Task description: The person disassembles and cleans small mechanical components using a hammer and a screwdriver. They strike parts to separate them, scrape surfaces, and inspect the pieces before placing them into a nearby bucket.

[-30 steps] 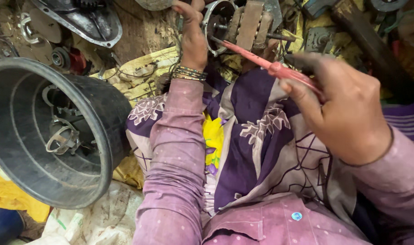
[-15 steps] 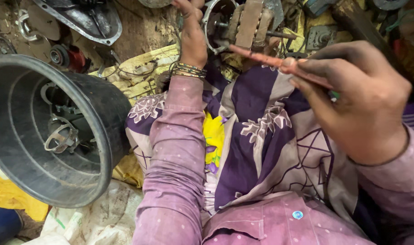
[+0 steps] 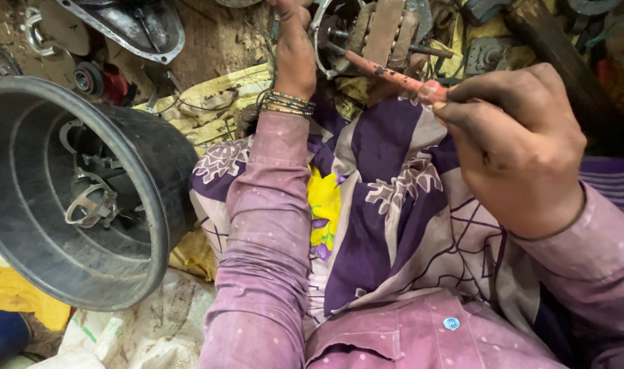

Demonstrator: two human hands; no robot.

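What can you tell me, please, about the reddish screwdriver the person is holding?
The screwdriver has a worn, grimy reddish-pink handle that looks like plastic, and a short dark metal shaft. It lies slanted, its handle end gripped in the fingers of the right hand, its tip pointing up-left into the metal motor part, which the left hand steadies. Where exactly the tip seats is too small to tell.

Little room remains around the rusty metal motor assembly [image 3: 377,34]: the left hand [image 3: 295,51] closes its left side, the right hand [image 3: 513,147] with a red-handled screwdriver [image 3: 394,74] crosses its front. A large black plastic tub [image 3: 148,171] blocks the left; scattered grey metal parts [image 3: 120,24] crowd the ground beyond. Only the purple patterned cloth [image 3: 387,205] between the forearms lies open.
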